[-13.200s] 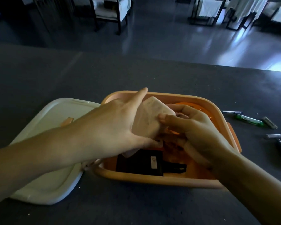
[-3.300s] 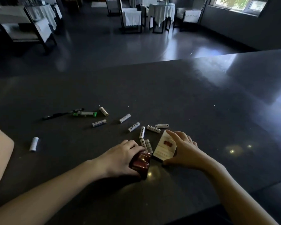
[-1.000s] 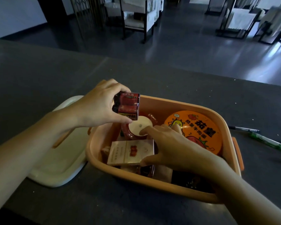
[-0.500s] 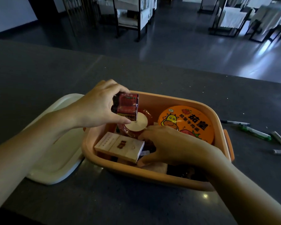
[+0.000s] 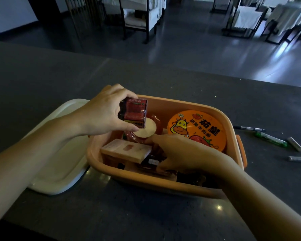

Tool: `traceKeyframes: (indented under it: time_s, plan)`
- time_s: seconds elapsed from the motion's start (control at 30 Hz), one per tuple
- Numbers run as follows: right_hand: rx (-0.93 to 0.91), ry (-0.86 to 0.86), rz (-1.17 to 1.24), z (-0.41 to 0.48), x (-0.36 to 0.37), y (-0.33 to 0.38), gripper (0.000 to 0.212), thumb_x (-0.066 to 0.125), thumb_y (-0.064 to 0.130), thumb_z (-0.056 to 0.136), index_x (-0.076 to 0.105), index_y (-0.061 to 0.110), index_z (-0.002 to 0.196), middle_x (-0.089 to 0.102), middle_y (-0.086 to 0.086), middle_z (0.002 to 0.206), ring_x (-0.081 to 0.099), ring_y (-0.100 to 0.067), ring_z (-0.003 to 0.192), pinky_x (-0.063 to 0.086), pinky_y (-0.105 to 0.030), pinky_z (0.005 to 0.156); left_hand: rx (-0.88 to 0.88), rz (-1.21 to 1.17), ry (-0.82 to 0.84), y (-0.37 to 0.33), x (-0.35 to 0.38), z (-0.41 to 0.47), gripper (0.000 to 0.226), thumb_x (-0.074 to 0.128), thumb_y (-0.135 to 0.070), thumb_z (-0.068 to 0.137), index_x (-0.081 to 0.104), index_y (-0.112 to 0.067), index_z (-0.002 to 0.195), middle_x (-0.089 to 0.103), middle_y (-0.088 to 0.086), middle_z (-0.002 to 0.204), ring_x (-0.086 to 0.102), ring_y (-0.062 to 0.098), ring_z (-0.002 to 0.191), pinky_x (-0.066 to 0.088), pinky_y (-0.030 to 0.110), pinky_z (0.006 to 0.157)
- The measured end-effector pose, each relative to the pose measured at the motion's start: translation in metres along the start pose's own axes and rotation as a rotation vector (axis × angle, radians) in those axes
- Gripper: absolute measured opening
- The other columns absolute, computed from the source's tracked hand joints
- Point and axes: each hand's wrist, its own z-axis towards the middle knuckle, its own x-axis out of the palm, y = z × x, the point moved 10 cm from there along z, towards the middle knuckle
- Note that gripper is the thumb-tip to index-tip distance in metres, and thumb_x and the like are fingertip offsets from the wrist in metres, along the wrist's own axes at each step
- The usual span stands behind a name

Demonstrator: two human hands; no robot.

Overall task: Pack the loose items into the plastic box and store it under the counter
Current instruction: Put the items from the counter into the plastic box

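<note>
– Fingers (image 5: 127, 94) of the left hand (image 5: 102, 117) clamp a red battery pack (image 5: 134, 113) over the plastic box (image 5: 163, 181), at 10 o'clock. Right hand (image 5: 186, 152)?
– Down among the contents beside a pale carton (image 5: 127, 150); whether its fingers grip anything, I cannot tell
– How far along?
– Midway, I judge: pens (image 5: 269, 139) and batteries (image 5: 297, 158) lie loose on the bench (image 5: 146, 214) at 3 o'clock, lid (image 5: 59, 153) off at 9, storing not yet done

orange plastic box (image 5: 163, 182): open, part-filled | red pack (image 5: 135, 112): held above it | green pen (image 5: 270, 139): loose, right
</note>
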Motion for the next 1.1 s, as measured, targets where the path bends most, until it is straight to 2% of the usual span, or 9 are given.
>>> traceKeyframes:
  time_s: [0.07,0.13,0.3,0.37,0.47,0.67,0.8,0.93,1.1]
  plan:
    - [-0.014,0.035,-0.009,-0.002,0.004,0.001,0.064,0.070,0.019,0.079,0.039,0.019,0.135,0.055,0.002,0.123,0.043,-0.002,0.090,0.036,-0.004,0.062,0.005,0.006,0.000,0.000,0.001,0.001,0.078,0.076,-0.054,0.055,0.047,-0.030,0.123,0.041,-0.015,0.114,0.037,0.005,0.112,0.030,0.016,0.083]
    - [-0.020,0.074,-0.004,-0.003,0.009,0.000,0.066,0.069,0.016,0.079,0.037,0.021,0.137,0.054,0.002,0.125,0.040,-0.001,0.089,0.031,-0.006,0.058,0.009,0.009,-0.001,-0.001,0.001,0.001,0.077,0.077,-0.053,0.056,0.046,-0.030,0.123,0.041,-0.014,0.113,0.037,0.005,0.111,0.030,0.019,0.085]
    - [-0.040,0.142,-0.020,-0.007,0.014,0.000,0.062,0.064,0.013,0.083,0.037,0.022,0.138,0.054,0.003,0.125,0.042,0.004,0.074,0.032,-0.004,0.057,0.007,0.007,-0.002,-0.002,-0.001,-0.001,0.077,0.077,-0.052,0.056,0.046,-0.030,0.124,0.042,-0.013,0.114,0.037,0.005,0.111,0.032,0.025,0.089]
    - [-0.023,0.124,0.005,-0.007,0.010,0.000,0.054,0.063,0.015,0.084,0.042,0.019,0.134,0.057,0.002,0.120,0.050,0.001,0.084,0.038,-0.007,0.067,0.004,0.010,-0.006,-0.001,-0.001,-0.002,0.078,0.077,-0.053,0.055,0.047,-0.030,0.123,0.042,-0.013,0.114,0.036,0.005,0.111,0.031,0.024,0.088]
    - [0.018,-0.001,0.010,-0.001,-0.004,-0.003,0.039,0.057,0.027,0.090,0.049,0.017,0.127,0.061,0.000,0.114,0.058,-0.012,0.097,0.049,-0.023,0.081,0.007,0.008,-0.004,-0.003,-0.001,-0.004,0.076,0.077,-0.050,0.056,0.047,-0.029,0.123,0.043,-0.012,0.114,0.037,0.006,0.111,0.032,0.024,0.090]
    - [-0.015,-0.079,-0.057,0.030,0.005,0.012,0.026,0.054,0.028,0.092,0.058,0.012,0.112,0.062,-0.001,0.101,0.050,-0.008,0.072,0.035,-0.013,0.055,-0.005,0.022,-0.022,-0.002,-0.010,-0.007,0.074,0.077,-0.051,0.056,0.050,-0.027,0.121,0.045,-0.009,0.113,0.039,0.010,0.111,0.034,0.027,0.091]
    - [-0.057,-0.113,0.020,0.030,0.001,0.014,0.041,0.067,0.027,0.083,0.058,0.015,0.120,0.060,-0.001,0.111,0.052,-0.009,0.088,0.038,-0.013,0.066,-0.041,0.003,-0.041,0.003,-0.019,-0.013,0.078,0.069,-0.059,0.050,0.050,-0.028,0.119,0.046,-0.009,0.113,0.041,0.009,0.109,0.031,0.023,0.088]
    - [-0.087,-0.091,0.083,0.025,0.000,0.015,0.046,0.067,0.022,0.082,0.055,0.022,0.126,0.057,0.004,0.113,0.047,-0.001,0.087,0.035,-0.006,0.064,-0.059,-0.013,-0.035,0.004,-0.019,-0.017,0.080,0.068,-0.060,0.048,0.051,-0.028,0.119,0.046,-0.009,0.113,0.041,0.008,0.107,0.032,0.018,0.083]
    - [0.047,-0.240,0.276,0.012,-0.018,-0.008,0.046,0.070,0.023,0.079,0.056,0.022,0.123,0.063,0.005,0.114,0.056,-0.003,0.091,0.041,-0.008,0.068,-0.054,-0.016,-0.030,0.003,-0.018,-0.016,0.079,0.067,-0.062,0.047,0.051,-0.030,0.118,0.047,-0.010,0.112,0.042,0.007,0.107,0.033,0.019,0.083]
